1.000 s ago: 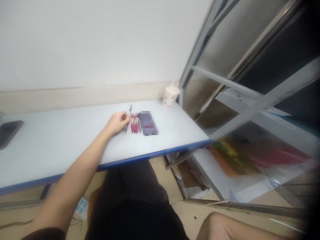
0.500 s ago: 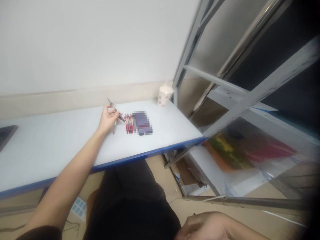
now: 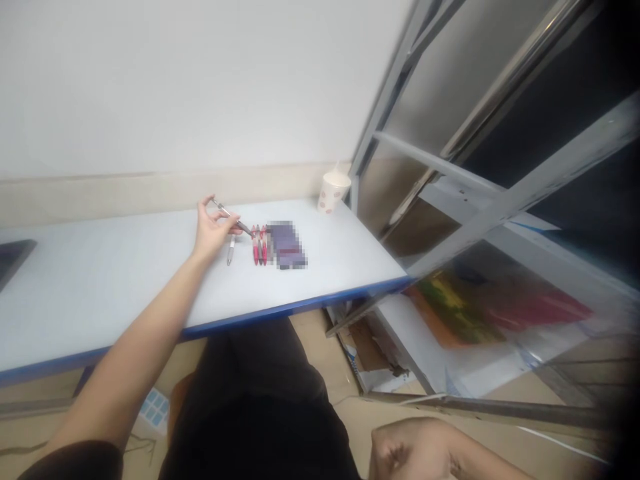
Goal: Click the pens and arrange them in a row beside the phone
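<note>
My left hand (image 3: 214, 229) is above the table with a pen (image 3: 243, 227) pinched between its fingers. The pen slants down to the right, its dark end close to the upper part of a row of pens (image 3: 259, 250). That row holds red pens with a dark one between them, side by side. A white pen with a grey end (image 3: 230, 252) lies below my left hand. Right of the row is a blurred-out purple rectangular thing (image 3: 287, 247). My right hand (image 3: 407, 450) is low near my lap, fingers curled in and partly cut off, with nothing visible in it.
A spotted paper cup (image 3: 331, 193) stands at the table's back right corner. A dark flat object (image 3: 14, 260) lies at the table's left edge. The white table (image 3: 125, 280) has a blue front edge. A metal rack (image 3: 460, 167) rises on the right, with colourful sheets on its lower shelf.
My left hand has shifted slightly up and left, still pinching the pen, which now lies flatter. More of the white pen shows. My right hand has curled and moved slightly right.
</note>
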`<state>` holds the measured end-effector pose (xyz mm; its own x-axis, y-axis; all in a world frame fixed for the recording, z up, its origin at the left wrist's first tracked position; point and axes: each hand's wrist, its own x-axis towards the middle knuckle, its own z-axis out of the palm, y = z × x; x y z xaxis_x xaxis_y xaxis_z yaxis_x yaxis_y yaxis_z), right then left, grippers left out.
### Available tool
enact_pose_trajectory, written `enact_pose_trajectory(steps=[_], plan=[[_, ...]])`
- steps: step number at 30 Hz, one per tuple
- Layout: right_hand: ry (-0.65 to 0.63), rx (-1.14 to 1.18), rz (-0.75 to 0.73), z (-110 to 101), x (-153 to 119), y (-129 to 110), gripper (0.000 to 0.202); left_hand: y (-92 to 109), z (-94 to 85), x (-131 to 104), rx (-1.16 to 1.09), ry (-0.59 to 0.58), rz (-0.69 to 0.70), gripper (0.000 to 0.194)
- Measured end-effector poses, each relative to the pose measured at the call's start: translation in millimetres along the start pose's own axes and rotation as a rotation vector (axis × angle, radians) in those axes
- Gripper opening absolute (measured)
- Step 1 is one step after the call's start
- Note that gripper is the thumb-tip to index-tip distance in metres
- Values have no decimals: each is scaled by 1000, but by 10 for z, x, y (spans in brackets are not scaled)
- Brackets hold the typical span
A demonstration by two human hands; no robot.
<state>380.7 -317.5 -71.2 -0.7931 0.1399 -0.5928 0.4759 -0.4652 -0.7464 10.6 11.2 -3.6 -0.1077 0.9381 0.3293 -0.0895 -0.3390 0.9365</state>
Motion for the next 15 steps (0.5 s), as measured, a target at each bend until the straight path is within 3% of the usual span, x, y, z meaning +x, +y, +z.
enact_pose_trajectory(steps=[3, 5, 7, 11, 13, 15], plan=[[34, -147, -44, -188, -139, -596, 79, -3, 17, -7, -15, 17, 11, 71], [251, -320, -103, -388, -194, -1179, 66, 8, 29, -16, -34, 31, 25, 64], [559, -505, -234, -653, -143, -1826, 59, 27, 37, -18, -55, 66, 35, 59], [1096, -951, -728, -1263, 408, -2896, 40, 76, 20, -1, -113, 130, 43, 57], [1220, -1089, -816, -1513, 791, -3162, 40, 93, 3, 4, -149, 149, 20, 56], [1225, -1160, -790, -1686, 1090, -3238, 37, 97, 3, -4, -192, 158, -32, 53]])
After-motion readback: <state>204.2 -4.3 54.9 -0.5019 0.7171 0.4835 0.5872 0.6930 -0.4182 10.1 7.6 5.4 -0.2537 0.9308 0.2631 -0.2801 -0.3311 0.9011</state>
